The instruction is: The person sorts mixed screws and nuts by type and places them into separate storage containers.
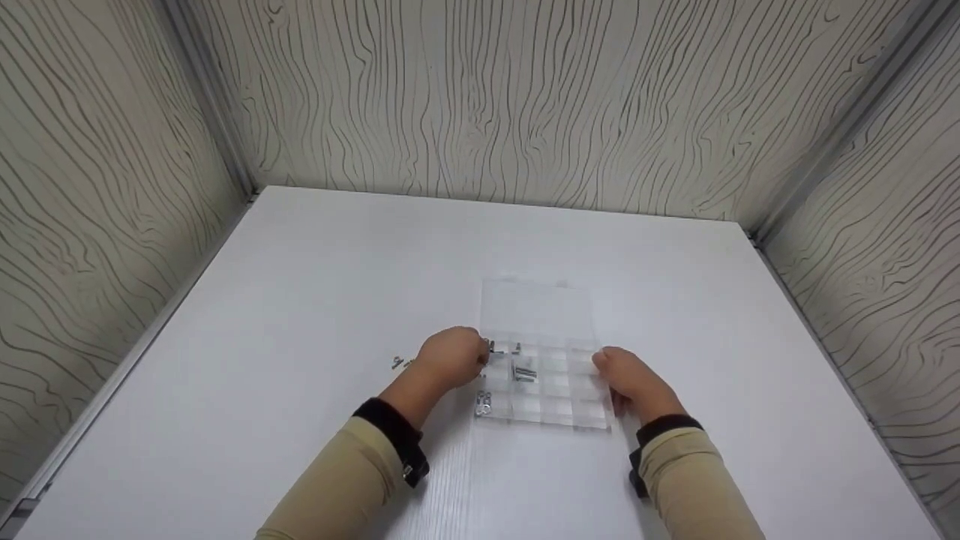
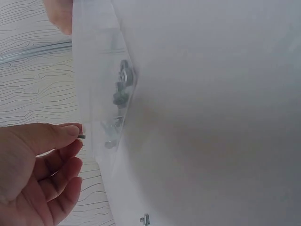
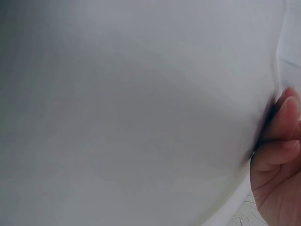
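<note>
A clear plastic compartment box [image 1: 555, 384] lies on the white table with its lid [image 1: 536, 307] folded back on the far side. At the box's left edge my left hand [image 1: 454, 356] pinches a small screw [image 2: 81, 136] between thumb and index finger; only its dark metal end shows. My right hand [image 1: 637, 379] holds the box's right edge, thumb on the rim and fingers down the outside, close to the table. Bolts [image 1: 525, 373] lie in one compartment, with nuts and washers [image 1: 484, 405] in the near left one. Several compartments further right show no hardware.
Left of the left hand, a few loose screws [image 1: 397, 363] lie on the white table [image 1: 337, 255]. Wood-patterned panels [image 1: 480, 97] stand along the back and both sides of the table.
</note>
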Motion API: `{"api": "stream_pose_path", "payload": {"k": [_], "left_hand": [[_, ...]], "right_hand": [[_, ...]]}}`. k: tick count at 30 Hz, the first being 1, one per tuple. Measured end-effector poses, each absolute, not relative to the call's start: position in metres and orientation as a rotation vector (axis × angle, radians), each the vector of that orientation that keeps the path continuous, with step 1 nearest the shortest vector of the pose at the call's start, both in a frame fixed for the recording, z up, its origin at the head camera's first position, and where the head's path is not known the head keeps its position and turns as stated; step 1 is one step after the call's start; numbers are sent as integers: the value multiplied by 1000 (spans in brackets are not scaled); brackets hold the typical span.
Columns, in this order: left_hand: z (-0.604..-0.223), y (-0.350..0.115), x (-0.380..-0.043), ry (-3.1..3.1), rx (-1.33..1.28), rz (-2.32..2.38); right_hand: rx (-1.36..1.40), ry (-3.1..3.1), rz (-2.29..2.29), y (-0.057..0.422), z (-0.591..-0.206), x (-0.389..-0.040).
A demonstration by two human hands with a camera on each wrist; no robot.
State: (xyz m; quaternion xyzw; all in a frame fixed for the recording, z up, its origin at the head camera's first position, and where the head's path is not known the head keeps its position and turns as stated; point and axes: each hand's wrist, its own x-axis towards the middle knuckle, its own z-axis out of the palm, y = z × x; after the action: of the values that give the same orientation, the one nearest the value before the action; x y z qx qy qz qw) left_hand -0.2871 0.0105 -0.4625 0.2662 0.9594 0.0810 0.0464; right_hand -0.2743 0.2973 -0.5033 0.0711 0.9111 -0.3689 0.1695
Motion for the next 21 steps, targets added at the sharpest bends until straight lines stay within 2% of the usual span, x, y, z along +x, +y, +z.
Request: {"api": "stream_pose_path", "payload": {"k": [11,21], "left_hand": [[-468,11,-291,2909,792,308],[-471,4,-296,2915,881,437]], "right_hand": [[222,2583,-1032,296,-503,-276],[251,2579,-1023,297,-503,-278]]}}
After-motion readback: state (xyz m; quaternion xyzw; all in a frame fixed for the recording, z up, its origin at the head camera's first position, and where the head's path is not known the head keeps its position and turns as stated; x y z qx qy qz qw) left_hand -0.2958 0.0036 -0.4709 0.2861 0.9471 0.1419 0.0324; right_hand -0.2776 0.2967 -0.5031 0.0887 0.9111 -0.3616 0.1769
